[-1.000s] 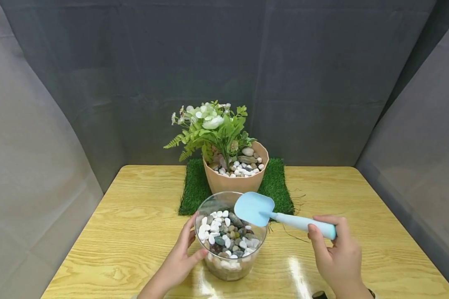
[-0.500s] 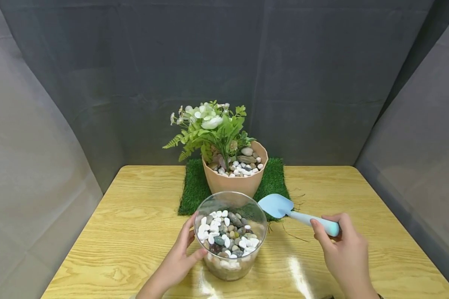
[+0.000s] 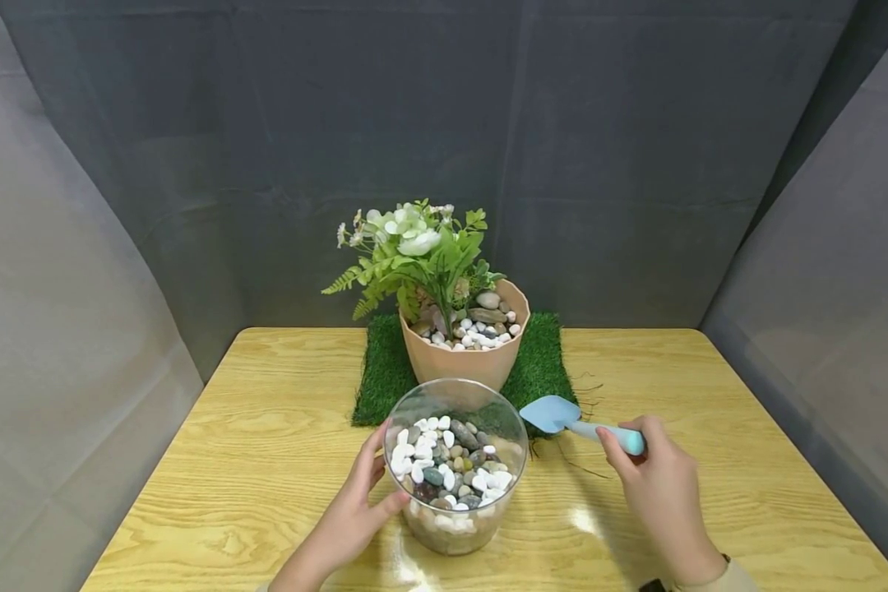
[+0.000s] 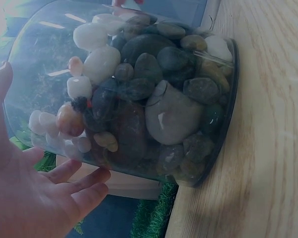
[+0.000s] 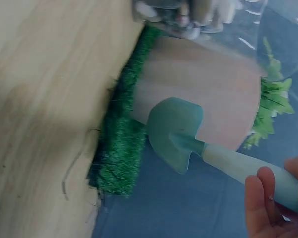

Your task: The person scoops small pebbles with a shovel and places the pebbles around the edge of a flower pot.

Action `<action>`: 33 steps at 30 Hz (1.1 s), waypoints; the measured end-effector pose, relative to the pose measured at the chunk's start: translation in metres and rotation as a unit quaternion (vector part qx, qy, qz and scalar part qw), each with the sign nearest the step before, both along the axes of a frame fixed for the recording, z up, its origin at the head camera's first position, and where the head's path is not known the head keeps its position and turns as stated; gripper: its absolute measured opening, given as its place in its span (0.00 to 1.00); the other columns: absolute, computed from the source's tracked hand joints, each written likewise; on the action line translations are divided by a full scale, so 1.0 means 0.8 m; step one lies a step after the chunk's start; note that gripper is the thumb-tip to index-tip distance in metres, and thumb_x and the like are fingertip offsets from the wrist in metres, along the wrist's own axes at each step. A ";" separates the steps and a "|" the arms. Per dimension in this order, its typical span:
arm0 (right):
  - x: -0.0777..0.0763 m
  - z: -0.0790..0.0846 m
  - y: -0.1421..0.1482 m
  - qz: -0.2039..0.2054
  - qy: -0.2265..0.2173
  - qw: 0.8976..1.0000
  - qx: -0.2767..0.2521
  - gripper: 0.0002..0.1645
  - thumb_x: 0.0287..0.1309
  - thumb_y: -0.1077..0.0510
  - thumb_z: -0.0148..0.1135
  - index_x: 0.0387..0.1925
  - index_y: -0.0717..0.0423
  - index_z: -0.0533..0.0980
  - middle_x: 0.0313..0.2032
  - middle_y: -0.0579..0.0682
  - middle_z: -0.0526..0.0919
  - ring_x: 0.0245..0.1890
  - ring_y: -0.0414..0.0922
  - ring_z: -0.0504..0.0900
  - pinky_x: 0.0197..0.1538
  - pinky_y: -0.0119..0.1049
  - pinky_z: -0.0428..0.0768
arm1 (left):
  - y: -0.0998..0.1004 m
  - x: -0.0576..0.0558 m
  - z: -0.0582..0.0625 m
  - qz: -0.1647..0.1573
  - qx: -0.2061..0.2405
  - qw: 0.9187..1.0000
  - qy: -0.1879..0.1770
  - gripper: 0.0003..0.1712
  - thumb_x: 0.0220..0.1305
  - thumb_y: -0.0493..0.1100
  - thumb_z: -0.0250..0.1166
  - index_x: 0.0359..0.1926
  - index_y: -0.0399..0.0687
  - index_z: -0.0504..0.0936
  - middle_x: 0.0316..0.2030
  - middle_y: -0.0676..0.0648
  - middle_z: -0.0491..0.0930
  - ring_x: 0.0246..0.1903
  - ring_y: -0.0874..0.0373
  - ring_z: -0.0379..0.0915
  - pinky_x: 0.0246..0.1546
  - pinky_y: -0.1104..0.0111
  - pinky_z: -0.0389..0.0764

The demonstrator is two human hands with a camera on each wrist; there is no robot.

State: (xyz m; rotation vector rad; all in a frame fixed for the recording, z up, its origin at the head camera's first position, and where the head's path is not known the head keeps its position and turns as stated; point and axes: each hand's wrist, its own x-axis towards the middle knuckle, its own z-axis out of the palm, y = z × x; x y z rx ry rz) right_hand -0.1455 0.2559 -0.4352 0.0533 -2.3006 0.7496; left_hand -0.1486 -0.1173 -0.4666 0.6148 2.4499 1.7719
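Observation:
A clear round container (image 3: 455,533) of white, grey and brown pebbles (image 3: 451,464) stands upright on the table. My left hand (image 3: 351,506) holds its left side, thumb at the front and fingers behind. In the left wrist view, the same hand (image 4: 44,191) lies against the clear wall, with large dark stones low inside. My right hand (image 3: 662,489) grips the handle of a light blue trowel (image 3: 551,413) in the air just right of the container. The right wrist view shows the trowel's blade (image 5: 174,131) bare, with fingers (image 5: 258,198) around the handle.
Behind the container, a peach flowerpot (image 3: 462,368) with white flowers (image 3: 410,230), leaves and pebbles stands on a green turf mat (image 3: 385,378). Loose dark strands (image 3: 585,469) lie right of the mat. Grey cloth (image 3: 599,164) encloses the wooden table (image 3: 266,460).
The trowel has moved right, off the container's rim, then lower, and its blade has tilted. My right hand shifted right, then back left and down. The left hand and container stayed put.

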 end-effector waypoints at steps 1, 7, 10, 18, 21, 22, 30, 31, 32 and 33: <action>-0.002 -0.003 0.000 -0.003 -0.007 1.000 0.000 0.15 0.56 0.64 0.76 0.35 0.61 0.74 0.19 0.46 0.74 0.16 0.31 0.63 0.18 0.24 0.64 | 0.000 0.000 0.000 0.000 0.000 1.000 0.000 0.52 0.71 0.46 0.66 0.83 0.61 0.42 0.80 0.35 0.50 0.74 0.34 0.60 0.75 0.37 0.57; -0.015 -0.014 0.002 -0.018 -0.037 0.999 -0.006 0.16 0.62 0.61 0.72 0.33 0.59 0.70 0.19 0.47 0.75 0.14 0.33 0.63 0.16 0.27 0.65 | 0.002 0.001 -0.001 0.004 0.006 1.000 -0.010 0.53 0.71 0.44 0.67 0.84 0.58 0.42 0.81 0.37 0.50 0.74 0.34 0.60 0.75 0.39 0.57; -0.020 -0.018 0.002 -0.014 -0.031 0.999 -0.003 0.16 0.62 0.61 0.73 0.33 0.59 0.70 0.20 0.48 0.77 0.14 0.32 0.64 0.16 0.27 0.66 | 0.002 0.001 -0.001 0.007 0.010 1.000 -0.018 0.53 0.70 0.42 0.67 0.84 0.55 0.42 0.81 0.38 0.49 0.74 0.34 0.59 0.76 0.39 0.56; -0.025 -0.027 0.003 -0.002 -0.015 1.000 0.014 0.15 0.58 0.63 0.75 0.32 0.59 0.72 0.21 0.50 0.79 0.16 0.33 0.64 0.18 0.28 0.66 | 0.002 0.001 0.000 0.001 0.002 1.000 0.006 0.52 0.71 0.42 0.66 0.83 0.58 0.42 0.80 0.36 0.50 0.73 0.33 0.60 0.74 0.36 0.56; -0.026 -0.030 0.004 -0.002 -0.014 1.000 0.024 0.16 0.57 0.63 0.76 0.32 0.60 0.73 0.20 0.50 0.79 0.17 0.33 0.63 0.18 0.29 0.65 | 0.002 0.002 0.001 0.003 -0.001 1.000 0.008 0.52 0.71 0.43 0.66 0.83 0.59 0.42 0.81 0.36 0.50 0.73 0.33 0.60 0.74 0.36 0.56; -0.027 -0.031 0.005 -0.001 -0.016 1.000 0.026 0.16 0.57 0.62 0.76 0.32 0.59 0.73 0.20 0.49 0.78 0.17 0.33 0.63 0.18 0.29 0.65 | 0.002 0.002 0.002 0.003 -0.001 1.000 0.008 0.52 0.71 0.43 0.66 0.83 0.59 0.42 0.81 0.36 0.50 0.73 0.33 0.60 0.74 0.36 0.56; -0.023 -0.032 0.009 -0.002 -0.047 0.997 0.061 0.17 0.59 0.61 0.74 0.32 0.58 0.70 0.16 0.45 0.68 0.15 0.37 0.61 0.17 0.28 0.61 | 0.002 0.003 0.003 0.004 -0.004 1.000 0.008 0.52 0.71 0.44 0.66 0.84 0.58 0.42 0.81 0.36 0.49 0.73 0.33 0.60 0.74 0.37 0.57; -0.022 -0.032 0.010 -0.002 -0.056 0.996 0.068 0.17 0.60 0.61 0.74 0.32 0.58 0.70 0.16 0.45 0.67 0.15 0.38 0.61 0.16 0.28 0.60 | 0.002 0.003 0.003 0.004 -0.004 1.000 0.008 0.52 0.71 0.44 0.66 0.84 0.58 0.42 0.81 0.36 0.50 0.73 0.33 0.60 0.74 0.37 0.57; -0.021 -0.031 0.010 -0.003 -0.065 0.995 0.075 0.17 0.60 0.61 0.74 0.32 0.57 0.70 0.16 0.45 0.66 0.15 0.39 0.61 0.16 0.29 0.60 | 0.002 0.003 0.002 0.004 -0.003 1.000 0.009 0.52 0.71 0.44 0.66 0.84 0.58 0.42 0.81 0.36 0.50 0.73 0.33 0.60 0.74 0.36 0.57; -0.020 -0.030 0.011 -0.003 -0.074 0.994 0.084 0.17 0.60 0.60 0.74 0.32 0.58 0.70 0.16 0.45 0.66 0.15 0.39 0.61 0.16 0.29 0.60 | 0.002 0.003 0.002 0.003 -0.003 1.000 0.009 0.52 0.71 0.44 0.66 0.84 0.58 0.42 0.81 0.36 0.50 0.73 0.33 0.60 0.74 0.36 0.57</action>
